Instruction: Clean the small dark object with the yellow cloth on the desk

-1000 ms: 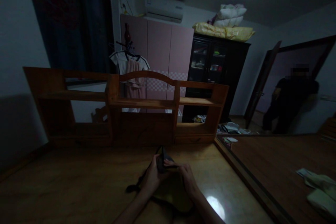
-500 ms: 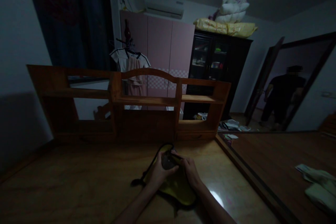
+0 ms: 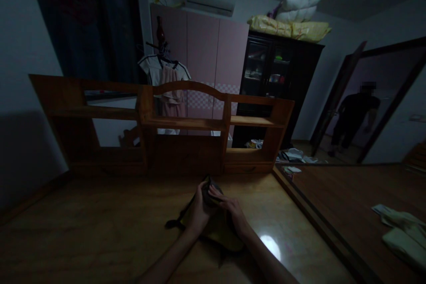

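Note:
A soft yellow-green bag [image 3: 221,230] with black edging lies on the wooden surface, its upper end raised and gathered between my hands. My left hand [image 3: 199,208] is wrapped round that end from the left, the fingers up along its dark edge. From the right, my right hand [image 3: 231,208] grips the upper edge, its fingers reaching over a dark grey part of the bag. A short black strap [image 3: 172,223] sticks out to the left. Dim light and my fingers hide what, if anything, is inside.
A wooden shelf unit [image 3: 184,124] stands across the surface's far edge. A raised rim [image 3: 309,217] borders the right side, with light clothing [image 3: 404,235] on the brown area beyond. A person in dark clothes [image 3: 356,117] is in the doorway.
My right fingers have moved left over the bag's upper end, covering the dark round part seen between my hands before. The bag's top is folded closer together. The person in the doorway has shifted.

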Tool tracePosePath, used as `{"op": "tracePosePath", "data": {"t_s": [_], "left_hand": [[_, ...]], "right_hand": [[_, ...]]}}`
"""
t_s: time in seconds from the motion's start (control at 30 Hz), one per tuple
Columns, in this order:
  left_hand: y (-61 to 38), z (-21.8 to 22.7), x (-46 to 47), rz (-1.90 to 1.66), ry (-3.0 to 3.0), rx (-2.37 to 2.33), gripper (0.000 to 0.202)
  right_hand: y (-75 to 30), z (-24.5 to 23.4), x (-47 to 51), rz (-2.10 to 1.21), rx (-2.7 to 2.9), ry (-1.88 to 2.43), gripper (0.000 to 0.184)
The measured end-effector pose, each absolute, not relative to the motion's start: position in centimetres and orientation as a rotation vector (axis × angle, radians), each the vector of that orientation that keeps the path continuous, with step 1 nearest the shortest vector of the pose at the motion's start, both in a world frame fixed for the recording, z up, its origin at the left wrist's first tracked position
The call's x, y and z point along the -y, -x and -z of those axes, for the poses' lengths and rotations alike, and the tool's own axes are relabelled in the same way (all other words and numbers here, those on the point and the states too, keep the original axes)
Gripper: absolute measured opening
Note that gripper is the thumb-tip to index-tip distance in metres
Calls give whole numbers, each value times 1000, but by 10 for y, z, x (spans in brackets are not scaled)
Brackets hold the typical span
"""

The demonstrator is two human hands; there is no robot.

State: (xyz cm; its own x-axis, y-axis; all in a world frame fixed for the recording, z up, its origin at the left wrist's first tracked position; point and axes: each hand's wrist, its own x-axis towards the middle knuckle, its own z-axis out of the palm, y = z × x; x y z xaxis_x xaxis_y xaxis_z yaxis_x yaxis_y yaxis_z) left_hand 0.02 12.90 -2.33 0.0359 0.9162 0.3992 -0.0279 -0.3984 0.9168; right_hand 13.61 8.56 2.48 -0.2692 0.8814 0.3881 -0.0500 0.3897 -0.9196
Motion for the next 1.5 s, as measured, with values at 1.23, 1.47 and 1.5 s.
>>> {"op": "tracePosePath", "data": {"t_s": [1.23,1.47,1.5], "left_hand": [[8,5,-121,-1402,-1696,-867,90],[14,-3,-113,-1335,-2124,-996,71],[14,-2,-113,-1328,-2148,-1004,72]], "right_hand": [[-159,-1,-112,-1616,800,715,35],[-160,5,-118,-1408,902,853,30],[-160,6,-119,-1362,937,864,30]]}}
